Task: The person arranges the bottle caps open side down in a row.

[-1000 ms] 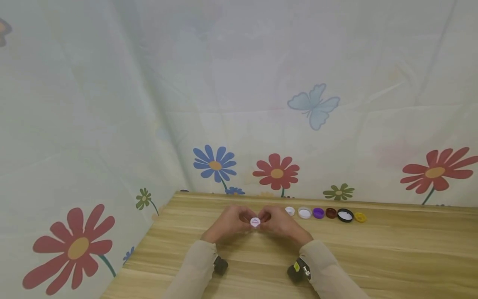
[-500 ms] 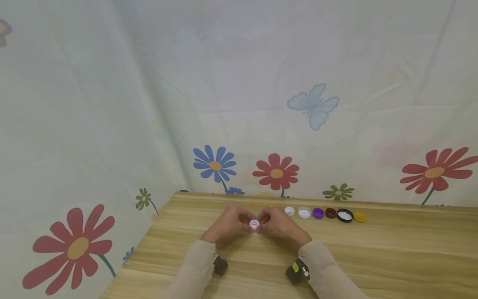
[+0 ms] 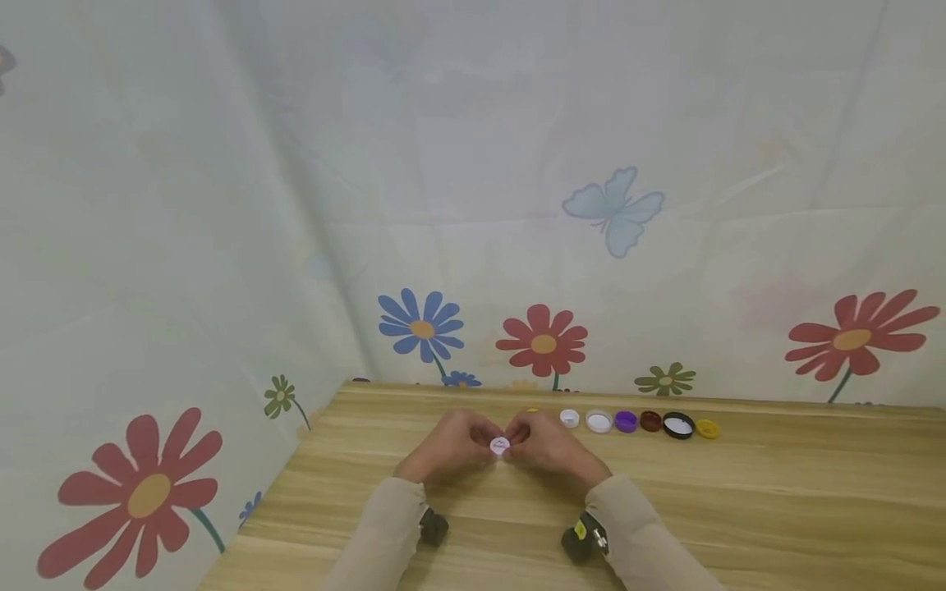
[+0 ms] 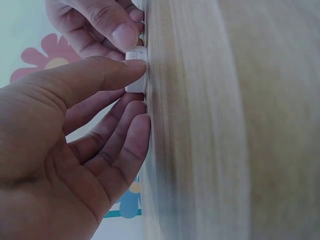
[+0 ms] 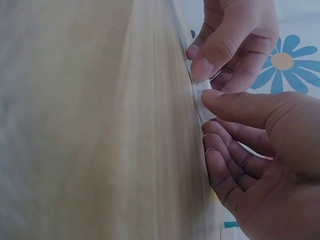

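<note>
Between both hands sits a small round white bottle cap (image 3: pixel 499 446), its printed top facing up with pinkish lettering. My left hand (image 3: pixel 452 443) pinches its left side between thumb and fingers. From the other side my right hand (image 3: pixel 545 445) pinches it too. In the left wrist view the white side wall of the cap (image 4: pixel 135 87) carries small dark print and lies at the tabletop. The right wrist view has both thumbs on the near side of the cap (image 5: pixel 197 92), with the fingers behind mostly hidden; the other fingers rest at the table surface.
Right of the hands, near the table's back edge, runs a row of caps: white (image 3: pixel 569 419), clear-rimmed white (image 3: pixel 599 422), purple (image 3: pixel 626 422), dark red (image 3: pixel 650 421), black-rimmed (image 3: pixel 678 425) and yellow (image 3: pixel 708 428). Something yellow (image 3: pixel 533 410) peeks out behind the right hand. A flowered curtain (image 3: pixel 473 246) hangs behind.
The hands and the white cap have slid slightly toward me, and more of the yellow thing shows behind the right hand. The head view has shifted a little. Both hands still pinch the cap.
</note>
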The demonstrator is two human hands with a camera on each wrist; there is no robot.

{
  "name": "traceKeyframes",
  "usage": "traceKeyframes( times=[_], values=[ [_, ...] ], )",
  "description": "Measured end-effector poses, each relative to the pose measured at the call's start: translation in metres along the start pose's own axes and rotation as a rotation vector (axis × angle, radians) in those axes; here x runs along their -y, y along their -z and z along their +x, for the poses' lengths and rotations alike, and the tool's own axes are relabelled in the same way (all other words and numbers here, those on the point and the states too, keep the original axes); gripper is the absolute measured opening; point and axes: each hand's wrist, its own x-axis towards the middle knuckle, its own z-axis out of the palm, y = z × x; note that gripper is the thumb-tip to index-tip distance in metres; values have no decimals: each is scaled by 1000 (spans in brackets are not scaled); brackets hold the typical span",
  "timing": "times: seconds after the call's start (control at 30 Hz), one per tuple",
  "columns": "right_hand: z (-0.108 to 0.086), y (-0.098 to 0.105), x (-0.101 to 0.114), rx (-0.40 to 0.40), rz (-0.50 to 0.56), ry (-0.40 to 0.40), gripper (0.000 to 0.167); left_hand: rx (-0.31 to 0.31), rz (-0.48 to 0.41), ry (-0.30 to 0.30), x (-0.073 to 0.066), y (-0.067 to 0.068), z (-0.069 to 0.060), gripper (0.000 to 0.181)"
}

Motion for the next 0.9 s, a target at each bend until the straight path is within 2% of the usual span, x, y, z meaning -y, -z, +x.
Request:
traceKeyframes(
  times=[0.3, 0.67, 0.9],
  values=[
    [0, -2, 1, 1, -17, -26, 17, 8, -2, -2, 0, 0, 0, 22],
    [-1, -2, 2, -2, -14, -23, 18, 15, -39, 13, -1, 0, -1, 23],
    [0, -1, 2, 10, -4, -13, 18, 14, -30, 10, -3, 1, -1, 24]
  ],
)
